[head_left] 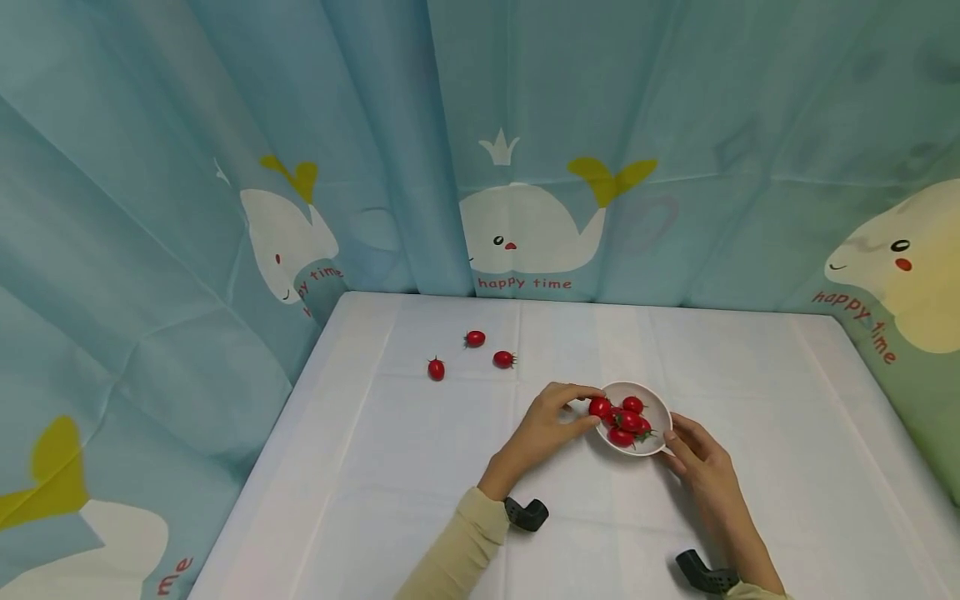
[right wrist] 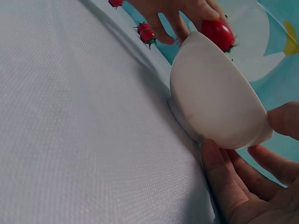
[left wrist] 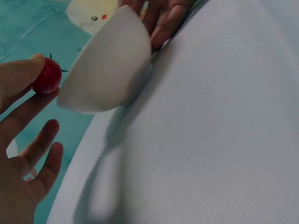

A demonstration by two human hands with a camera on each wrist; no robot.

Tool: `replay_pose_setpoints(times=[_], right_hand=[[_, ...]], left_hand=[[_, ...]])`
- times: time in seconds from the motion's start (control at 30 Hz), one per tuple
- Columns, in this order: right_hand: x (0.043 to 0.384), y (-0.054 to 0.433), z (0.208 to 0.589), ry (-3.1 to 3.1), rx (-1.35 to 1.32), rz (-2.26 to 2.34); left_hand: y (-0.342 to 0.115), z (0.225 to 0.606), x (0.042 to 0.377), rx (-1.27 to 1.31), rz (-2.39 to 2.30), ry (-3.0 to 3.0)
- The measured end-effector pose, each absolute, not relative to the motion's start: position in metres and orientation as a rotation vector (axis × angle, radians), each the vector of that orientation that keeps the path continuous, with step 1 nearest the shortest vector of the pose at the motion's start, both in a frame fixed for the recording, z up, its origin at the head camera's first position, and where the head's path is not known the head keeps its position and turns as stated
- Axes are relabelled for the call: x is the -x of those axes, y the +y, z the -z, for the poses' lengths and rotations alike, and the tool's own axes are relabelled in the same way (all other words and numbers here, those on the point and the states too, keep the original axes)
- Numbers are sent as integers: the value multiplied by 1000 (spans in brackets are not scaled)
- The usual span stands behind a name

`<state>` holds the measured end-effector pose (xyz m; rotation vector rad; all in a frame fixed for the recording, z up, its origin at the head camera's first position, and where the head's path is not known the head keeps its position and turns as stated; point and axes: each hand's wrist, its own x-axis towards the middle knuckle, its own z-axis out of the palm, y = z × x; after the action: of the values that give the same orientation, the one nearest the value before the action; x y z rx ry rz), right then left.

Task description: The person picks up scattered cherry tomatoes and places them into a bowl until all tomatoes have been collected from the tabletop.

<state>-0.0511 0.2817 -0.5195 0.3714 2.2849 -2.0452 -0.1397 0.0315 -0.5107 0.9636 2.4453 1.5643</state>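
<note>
A white bowl (head_left: pixel 654 400) with several red cherry tomatoes (head_left: pixel 628 421) in it stands on the white table. My left hand (head_left: pixel 551 421) pinches one cherry tomato (left wrist: pixel 47 77) between thumb and finger at the bowl's left rim; its other fingers are spread. From the right, my right hand (head_left: pixel 701 458) holds the bowl by its edge, thumb at the rim and fingers against the lower side, as the right wrist view shows. The bowl's inside is hidden in both wrist views.
Three more cherry tomatoes (head_left: pixel 503 359) lie apart on the table (head_left: pixel 420 467), left of the bowl and farther back. A blue-green curtain (head_left: pixel 390 150) with whale prints hangs behind and along the sides of the table. Each wrist carries a black device (head_left: pixel 527 515).
</note>
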Motion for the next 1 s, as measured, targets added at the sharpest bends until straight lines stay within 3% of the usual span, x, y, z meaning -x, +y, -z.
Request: replay_pose_setpoints(times=[0.33,1.0], right_hand=[[51,283,520,2271,-413,2001],[51,283,521,2285,-336,2065]], left_hand=[[49,514,136,-1134,-1284,2695],[61,501,132,-1098,-840,2925]])
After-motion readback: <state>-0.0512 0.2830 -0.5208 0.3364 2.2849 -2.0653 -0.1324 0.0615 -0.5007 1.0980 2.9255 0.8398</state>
